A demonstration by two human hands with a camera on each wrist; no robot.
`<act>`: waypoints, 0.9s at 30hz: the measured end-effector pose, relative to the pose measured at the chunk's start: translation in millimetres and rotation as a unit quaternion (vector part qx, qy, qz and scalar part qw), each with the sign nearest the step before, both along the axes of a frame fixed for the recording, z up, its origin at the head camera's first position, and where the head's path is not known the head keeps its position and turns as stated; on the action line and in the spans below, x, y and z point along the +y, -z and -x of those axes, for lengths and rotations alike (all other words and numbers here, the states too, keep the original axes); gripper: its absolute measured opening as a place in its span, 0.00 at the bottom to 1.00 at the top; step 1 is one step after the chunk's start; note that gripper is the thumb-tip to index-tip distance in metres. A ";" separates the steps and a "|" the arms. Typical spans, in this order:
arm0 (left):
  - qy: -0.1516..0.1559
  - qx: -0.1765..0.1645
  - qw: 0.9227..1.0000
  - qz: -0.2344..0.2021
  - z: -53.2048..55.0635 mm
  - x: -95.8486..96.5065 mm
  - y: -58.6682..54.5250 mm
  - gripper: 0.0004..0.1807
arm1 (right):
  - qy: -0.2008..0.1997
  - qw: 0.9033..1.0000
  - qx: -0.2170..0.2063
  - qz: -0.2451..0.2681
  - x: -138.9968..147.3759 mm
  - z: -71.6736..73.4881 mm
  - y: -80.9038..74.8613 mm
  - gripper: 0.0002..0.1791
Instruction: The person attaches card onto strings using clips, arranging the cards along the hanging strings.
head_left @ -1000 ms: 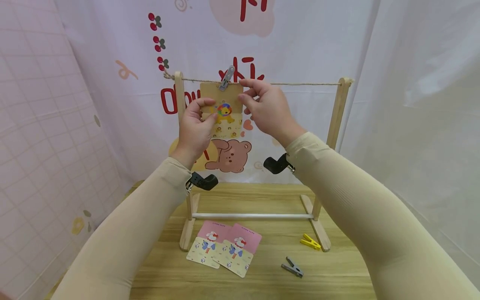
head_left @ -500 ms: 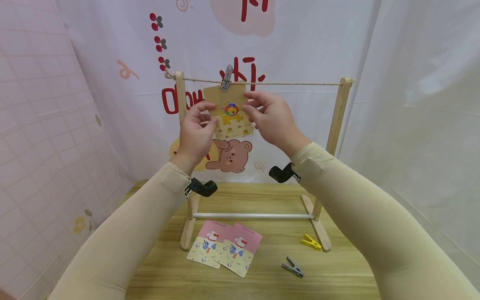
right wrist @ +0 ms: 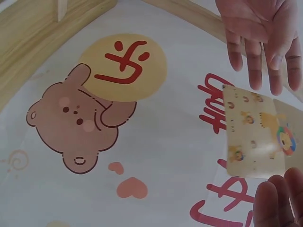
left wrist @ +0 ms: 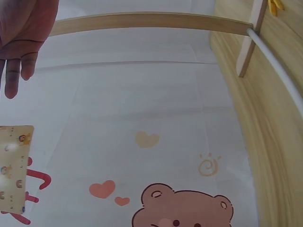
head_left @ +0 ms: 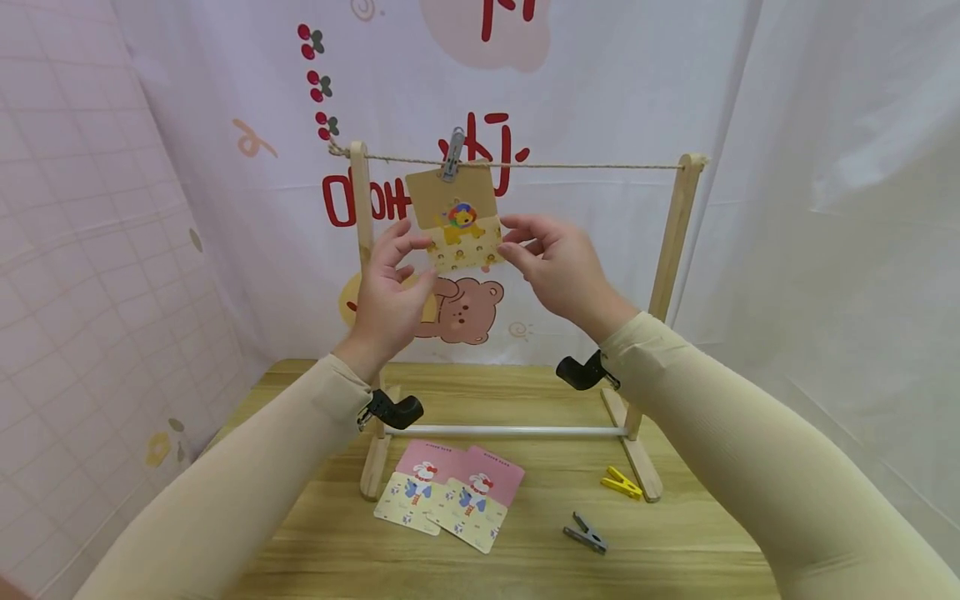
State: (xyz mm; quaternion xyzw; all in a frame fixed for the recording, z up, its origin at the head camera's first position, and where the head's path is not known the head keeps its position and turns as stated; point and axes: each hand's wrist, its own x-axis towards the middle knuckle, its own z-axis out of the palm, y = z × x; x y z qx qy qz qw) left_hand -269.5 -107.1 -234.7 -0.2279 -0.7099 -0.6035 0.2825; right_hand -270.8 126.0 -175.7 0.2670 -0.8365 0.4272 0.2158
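Observation:
A tan card with a lion print point(head_left: 467, 248) hangs slightly tilted from a twine line point(head_left: 585, 166), under a grey clothespin point(head_left: 453, 155). At the card's left edge is my left hand point(head_left: 388, 287), fingers loosely spread. My right hand point(head_left: 561, 265) is at the right edge, thumb and fingertips close to the card. In the right wrist view, the left hand point(right wrist: 265, 26) has extended fingers, with a gap to the card point(right wrist: 246, 142); the right fingertips point(right wrist: 279, 201) lie right by the card's other edge. The left wrist view catches the right hand point(left wrist: 26, 28) apart from the card point(left wrist: 12, 165).
Two overlapping pink-and-yellow rabbit cards point(head_left: 476, 504) lie on the wooden table point(head_left: 525, 575). To their right are a grey clothespin point(head_left: 586, 533) and a yellow clothespin point(head_left: 622, 483). A wooden stand point(head_left: 675, 237) with a white crossbar point(head_left: 506, 431) supports the line.
Both hands have moved lower along the card, and the right hand has shifted rightward. The card, upright a second ago, swung to a tilt, its lower edge now farther right. The clothespin leans less.

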 end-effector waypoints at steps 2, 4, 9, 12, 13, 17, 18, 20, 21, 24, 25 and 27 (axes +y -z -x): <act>-0.004 0.001 1.000 0.012 -2.8 -1.1 4.9 0.18 | -0.001 1.000 0.002 -0.008 3.5 -0.6 5.4 0.20; -0.006 0.006 1.000 0.027 -5.0 -2.3 10.1 0.19 | -0.002 1.000 0.004 -0.015 7.0 -1.9 11.1 0.20; -0.006 0.025 0.998 0.058 -9.4 -3.3 23.0 0.22 | -0.008 1.000 0.000 -0.019 16.1 -6.3 24.9 0.20; 0.001 0.032 0.997 0.070 -12.5 -2.8 28.8 0.23 | -0.013 1.000 0.002 -0.026 22.8 -9.2 32.7 0.20; 0.004 0.033 0.997 0.074 -13.4 -2.5 30.5 0.23 | -0.015 0.999 0.002 -0.028 25.3 -10.1 35.4 0.19; 0.019 0.027 0.995 0.097 -18.0 -2.1 38.0 0.24 | -0.016 0.998 0.010 -0.052 36.3 -13.8 47.0 0.19; 0.024 0.027 0.994 0.103 -19.0 -2.1 40.0 0.24 | -0.013 0.998 0.010 -0.058 39.1 -14.9 50.1 0.19; 0.034 0.020 0.993 0.115 -21.3 -2.3 44.6 0.25 | -0.007 0.997 0.010 -0.071 44.7 -16.6 56.4 0.19; 0.039 0.018 0.991 0.123 -22.4 -2.3 47.1 0.26 | -0.004 0.997 0.008 -0.076 47.4 -17.5 59.5 0.19; 0.049 0.002 0.987 0.153 -26.0 -2.6 54.5 0.28 | 0.004 0.996 0.000 -0.090 55.6 -20.6 68.9 0.20; 0.050 -0.004 0.985 0.166 -27.4 -2.4 56.8 0.28 | 0.006 0.995 -0.003 -0.095 58.2 -21.6 71.8 0.20; 0.055 -0.016 0.980 0.190 -30.0 -2.0 61.5 0.29 | 0.008 0.994 -0.007 -0.105 63.6 -23.5 77.9 0.20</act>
